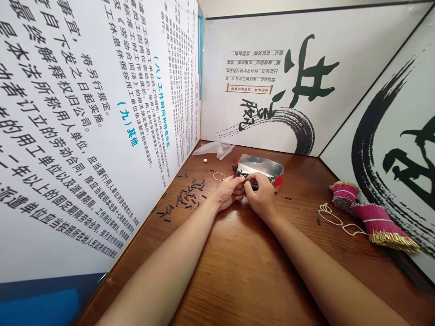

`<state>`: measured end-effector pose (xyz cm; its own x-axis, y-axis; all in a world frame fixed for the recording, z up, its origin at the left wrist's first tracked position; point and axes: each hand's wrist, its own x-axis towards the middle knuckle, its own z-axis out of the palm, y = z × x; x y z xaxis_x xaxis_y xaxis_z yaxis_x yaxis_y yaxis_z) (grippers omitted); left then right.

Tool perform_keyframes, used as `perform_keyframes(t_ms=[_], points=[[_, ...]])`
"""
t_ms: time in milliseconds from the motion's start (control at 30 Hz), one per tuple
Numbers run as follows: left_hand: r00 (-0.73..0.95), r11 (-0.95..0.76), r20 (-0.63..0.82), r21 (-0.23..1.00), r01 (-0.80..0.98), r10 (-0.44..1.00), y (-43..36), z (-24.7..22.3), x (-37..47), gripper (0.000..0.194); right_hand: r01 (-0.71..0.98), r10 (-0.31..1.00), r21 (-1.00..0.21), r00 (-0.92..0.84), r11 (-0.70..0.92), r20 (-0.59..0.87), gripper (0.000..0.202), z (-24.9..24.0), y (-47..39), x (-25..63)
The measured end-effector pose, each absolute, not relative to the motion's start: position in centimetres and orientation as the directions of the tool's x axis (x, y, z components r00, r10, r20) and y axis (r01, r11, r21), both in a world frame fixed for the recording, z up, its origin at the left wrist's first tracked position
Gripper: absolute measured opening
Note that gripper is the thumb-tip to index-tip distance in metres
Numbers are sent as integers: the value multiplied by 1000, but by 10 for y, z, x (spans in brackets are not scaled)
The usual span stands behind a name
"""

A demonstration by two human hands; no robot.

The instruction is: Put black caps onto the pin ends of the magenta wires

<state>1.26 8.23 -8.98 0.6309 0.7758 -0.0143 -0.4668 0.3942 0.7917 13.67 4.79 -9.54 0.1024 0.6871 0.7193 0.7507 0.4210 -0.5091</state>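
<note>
Bare forearms (166, 262) lead to hands (231, 192), the left gripping slim red-and-black pieces (235, 170).

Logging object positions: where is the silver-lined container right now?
The silver-lined container sits on the wooden table, right of centre in the head view, just beyond the right hand, which partly hides it.

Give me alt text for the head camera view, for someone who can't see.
A left hand holds a small bunch of thin dark and pink pieces, the right hand close beside it, before an open silver-lined box on a wooden table. Loose black pieces lie to the left, bound pink bundles to the right.
</note>
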Motion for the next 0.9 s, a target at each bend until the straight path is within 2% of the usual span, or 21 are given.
perform_keyframes(t_ms=[333, 500, 700, 900], points=[[686, 407, -19, 817, -409, 727, 85, -94, 12, 37, 669, 746, -630, 168, 393, 644, 7, -97, 46, 135], [677, 387, -31, 839, -382, 735, 86, -96, 14, 40, 648, 754, -660, 196, 380, 627, 6, -98, 47, 134], [630, 355, -6, 830, -429, 776, 87, -98, 17, 45, 619, 775, -681, 178, 392, 607, 10, -100, 49, 136], [656, 364, 10, 825, -431, 754, 86, -95, 14, 43, 440, 788, -781, 224, 443, 573, 16, -104, 51, 136]])
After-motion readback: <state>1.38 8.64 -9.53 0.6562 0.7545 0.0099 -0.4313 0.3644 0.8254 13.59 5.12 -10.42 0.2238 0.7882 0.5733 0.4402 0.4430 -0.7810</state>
